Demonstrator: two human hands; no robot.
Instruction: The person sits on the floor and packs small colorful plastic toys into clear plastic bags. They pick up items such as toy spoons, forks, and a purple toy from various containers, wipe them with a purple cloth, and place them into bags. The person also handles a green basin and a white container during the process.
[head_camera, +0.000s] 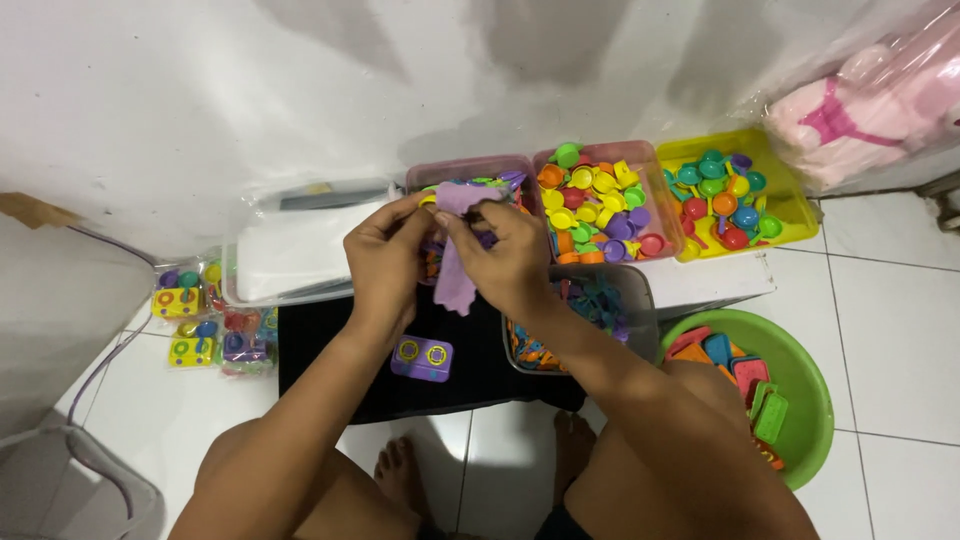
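The purple cloth piece (455, 262) hangs with its long axis vertical, upper end pinched between both hands, lower end pointing down toward the purple toy stove (421, 358) on the black surface (320, 350). The left hand (385, 255) is closed on the upper left edge. The right hand (505, 255) is closed on the upper right edge, thumb over the fabric. The cloth lies between the hands and below their fingertips.

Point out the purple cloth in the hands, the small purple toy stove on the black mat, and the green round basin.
purple cloth (455, 285), head view, hanging lower part.
purple toy stove (421, 358), head view, top face.
green round basin (815, 400), head view, right rim.
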